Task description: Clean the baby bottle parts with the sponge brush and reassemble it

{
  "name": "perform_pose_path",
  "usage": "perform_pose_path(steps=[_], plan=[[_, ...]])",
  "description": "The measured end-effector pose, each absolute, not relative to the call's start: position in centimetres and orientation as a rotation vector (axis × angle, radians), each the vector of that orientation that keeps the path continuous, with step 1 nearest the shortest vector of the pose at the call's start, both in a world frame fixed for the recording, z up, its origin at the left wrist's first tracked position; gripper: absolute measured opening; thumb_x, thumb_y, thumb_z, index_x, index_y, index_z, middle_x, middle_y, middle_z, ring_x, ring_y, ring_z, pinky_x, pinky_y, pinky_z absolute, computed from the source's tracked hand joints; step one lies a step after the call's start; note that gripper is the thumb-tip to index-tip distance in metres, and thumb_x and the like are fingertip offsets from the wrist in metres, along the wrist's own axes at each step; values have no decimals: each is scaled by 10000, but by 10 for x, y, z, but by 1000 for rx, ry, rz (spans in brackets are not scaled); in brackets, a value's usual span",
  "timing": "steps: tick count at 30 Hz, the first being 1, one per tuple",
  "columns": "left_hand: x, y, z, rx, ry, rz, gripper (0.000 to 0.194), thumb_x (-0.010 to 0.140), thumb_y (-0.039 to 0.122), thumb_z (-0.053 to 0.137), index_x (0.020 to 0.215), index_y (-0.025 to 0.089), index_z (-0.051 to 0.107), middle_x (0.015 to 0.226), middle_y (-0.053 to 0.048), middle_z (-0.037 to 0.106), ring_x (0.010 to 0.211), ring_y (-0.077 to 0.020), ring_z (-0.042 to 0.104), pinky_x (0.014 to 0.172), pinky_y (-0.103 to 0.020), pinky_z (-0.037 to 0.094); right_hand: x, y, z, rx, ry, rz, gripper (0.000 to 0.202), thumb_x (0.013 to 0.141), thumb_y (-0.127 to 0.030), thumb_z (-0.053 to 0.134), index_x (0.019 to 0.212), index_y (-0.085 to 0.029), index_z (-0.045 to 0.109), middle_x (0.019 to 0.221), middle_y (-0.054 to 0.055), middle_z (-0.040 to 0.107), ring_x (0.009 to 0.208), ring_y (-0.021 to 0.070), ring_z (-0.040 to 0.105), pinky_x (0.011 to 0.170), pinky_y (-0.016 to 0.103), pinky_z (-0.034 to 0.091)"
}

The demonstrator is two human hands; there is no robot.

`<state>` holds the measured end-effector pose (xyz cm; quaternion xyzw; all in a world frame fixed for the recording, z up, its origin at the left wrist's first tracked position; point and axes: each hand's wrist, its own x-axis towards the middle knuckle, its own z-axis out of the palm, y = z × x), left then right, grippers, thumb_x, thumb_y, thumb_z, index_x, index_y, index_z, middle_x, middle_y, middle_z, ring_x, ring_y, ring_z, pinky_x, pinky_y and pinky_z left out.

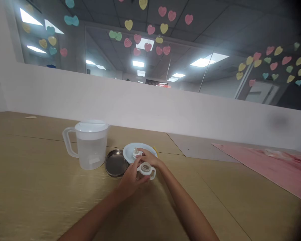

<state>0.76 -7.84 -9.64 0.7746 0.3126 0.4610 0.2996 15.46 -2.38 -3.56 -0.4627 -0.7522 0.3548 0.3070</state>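
My left hand (132, 176) is wrapped round a baby bottle (145, 168) with white side handles. The bottle's mouth is uncovered and faces up toward me. Just beyond it, my right hand (149, 157) pinches a white bottle top with a clear nipple (137, 153), apart from the bottle and over a light blue plate (128, 150). My two hands are close together, and the right fingers partly overlap the left. Left of the plate sits a round dark metal dish (116, 163), touching or nearly touching it.
A translucent pitcher (92, 150) with a lid and a handle stands to the left. Something yellow (156, 151) shows at the plate's right edge. A pink sheet (271, 164) covers the table's right side. Behind runs a white wall (150, 107) below a window with heart-shaped notes.
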Motion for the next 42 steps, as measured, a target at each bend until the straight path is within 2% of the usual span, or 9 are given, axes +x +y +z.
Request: perform_pose_path(steps=[4,9,14,19,25,31,36,39,42], plan=[[8,-78,-97,2051,842,1212,730,763,459,612,1370,200,299,1288,-112,518,1187,-256,472,986,-387,358,153,-24,-34,-1217,-1916,941,407,755,-418,590,1105,-210,588,786,1,634,627,120,553,560,236,445],[8,-76,-101,2040,882,1210,769,739,500,618,1371,196,301,1230,-116,552,1155,-264,495,968,-394,371,154,-16,-34,-1251,-1858,639,348,687,-403,649,968,-198,630,960,31,632,842,157,561,746,278,448],[7,-77,-102,2041,889,1220,740,748,514,601,1359,206,321,1231,-117,550,1158,-268,489,966,-404,369,157,-8,-34,-1295,-1819,474,329,619,-375,679,878,-185,608,880,4,614,801,149,538,736,277,426],[7,-77,-102,2049,900,1205,740,748,515,600,1360,202,324,1228,-114,556,1159,-273,486,975,-411,359,157,-11,-32,-1358,-1951,288,220,622,-298,684,788,-189,589,767,-20,590,730,138,508,677,254,387],[8,-76,-101,2060,882,1202,755,753,517,594,1375,202,303,1263,-115,534,1161,-267,486,969,-398,364,158,-11,-38,-1520,-1995,61,239,647,-226,690,847,-170,572,851,32,614,779,161,526,700,263,367],[6,-77,-101,2073,870,1189,744,769,516,577,1384,214,287,1284,-113,522,1186,-273,474,1000,-415,336,161,-10,-41,-1584,-2014,18,224,653,-145,643,852,-177,546,844,32,608,768,157,521,685,250,345],[4,-75,-102,2069,848,1215,782,764,520,586,1399,219,244,1318,-116,487,1160,-270,495,973,-390,368,164,-15,-42,-1580,-2108,3,377,666,-87,578,1027,-165,501,836,31,601,765,165,521,674,249,352],[-5,-70,-95,2071,917,1370,777,763,531,577,1386,198,253,1272,-125,497,1072,-254,535,902,-362,419,167,-14,-42,-1512,-2232,-10,460,668,0,482,1090,-180,518,957,56,599,862,166,528,753,255,372],[-26,-57,-87,2024,1093,1769,629,837,477,488,1354,184,282,1253,-133,475,1068,-237,514,913,-368,408,169,-12,-41,-1459,-2331,-6,576,641,55,419,1143,-198,547,1061,77,569,975,172,511,847,275,372]])
